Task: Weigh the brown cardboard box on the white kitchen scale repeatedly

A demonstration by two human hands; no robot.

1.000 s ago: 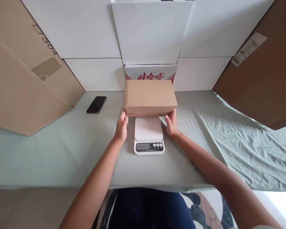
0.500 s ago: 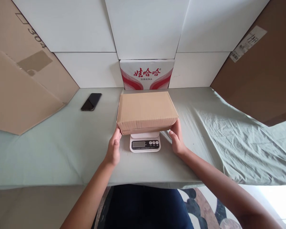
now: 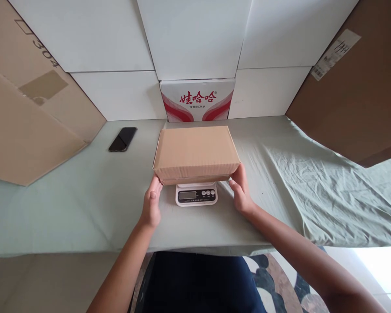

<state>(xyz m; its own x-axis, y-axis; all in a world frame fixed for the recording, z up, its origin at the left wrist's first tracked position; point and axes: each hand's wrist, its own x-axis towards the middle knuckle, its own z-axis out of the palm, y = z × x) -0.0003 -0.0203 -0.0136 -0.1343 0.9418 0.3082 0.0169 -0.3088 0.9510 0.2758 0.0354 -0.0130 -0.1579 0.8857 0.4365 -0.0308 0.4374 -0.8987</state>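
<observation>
A closed brown cardboard box (image 3: 197, 150) sits over the back part of a white digital kitchen scale (image 3: 196, 203), covering most of its platform. The scale's display and round buttons show in front of the box; no digits can be read. My left hand (image 3: 152, 202) grips the box at its front left corner, thumb outside and fingers partly hidden beneath the edge. At the front right corner my right hand (image 3: 241, 189) holds it the same way, its fingertips hidden by the box. Whether the box rests on the scale or is held just above it, I cannot tell.
A black smartphone (image 3: 123, 139) lies on the green tablecloth (image 3: 124, 208) to the left. Behind the box stands a white and red carton (image 3: 197, 101). Large brown cardboard panels flank the table at left (image 3: 35, 108) and right (image 3: 355, 95).
The view has shifted slightly. The box sits marginally further left over the scale, with both hands still on its front corners.
</observation>
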